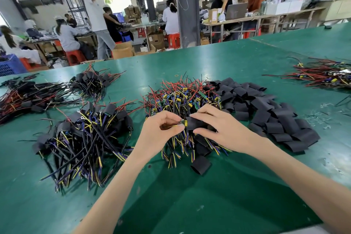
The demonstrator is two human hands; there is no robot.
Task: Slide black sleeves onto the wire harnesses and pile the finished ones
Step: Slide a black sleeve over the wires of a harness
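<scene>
My left hand (161,129) pinches a wire harness (182,122) by its small circuit board end. My right hand (218,127) holds a black sleeve (195,122) with thumb and fingers, its open mouth touching the board. Both hands hover over a heap of unsleeved harnesses (182,99) with red, yellow and blue wires. A pile of loose black sleeves (266,112) lies to the right. A pile of sleeved harnesses (85,135) lies to the left.
More sleeved harnesses lie at the far left (28,97) and back left (93,81). Another heap of bare harnesses (322,76) sits at the far right. One loose sleeve (201,165) lies near me on the green table (190,195). Several people work at benches beyond.
</scene>
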